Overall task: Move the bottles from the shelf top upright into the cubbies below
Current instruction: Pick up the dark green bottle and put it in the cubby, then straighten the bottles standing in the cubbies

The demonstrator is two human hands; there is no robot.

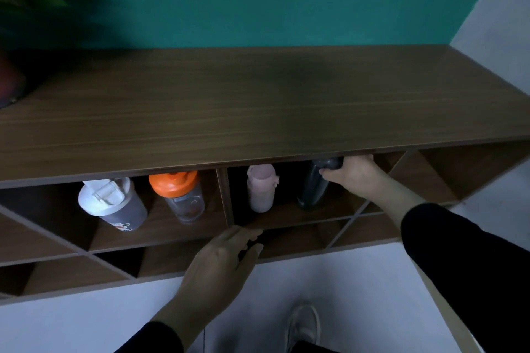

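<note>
A dark bottle (pixel 314 189) stands upright in the middle cubby, and my right hand (pixel 354 173) grips its cap just under the shelf top (pixel 258 106). Left of it in the same cubby stands a pale pink bottle (pixel 261 188). The cubby to the left holds a white-lidded shaker (pixel 111 203) and a clear bottle with an orange lid (pixel 179 195), both upright. My left hand (pixel 223 261) rests with its fingers on the front edge of the cubby floor, holding nothing. No bottle shows on the shelf top.
A diagonal-divided cubby (pixel 424 178) lies to the right. More triangular compartments (pixel 57 269) run along the lower row. A plant pot (pixel 8 86) sits at the far left of the shelf top. My shoe (pixel 304 327) is on the pale floor below.
</note>
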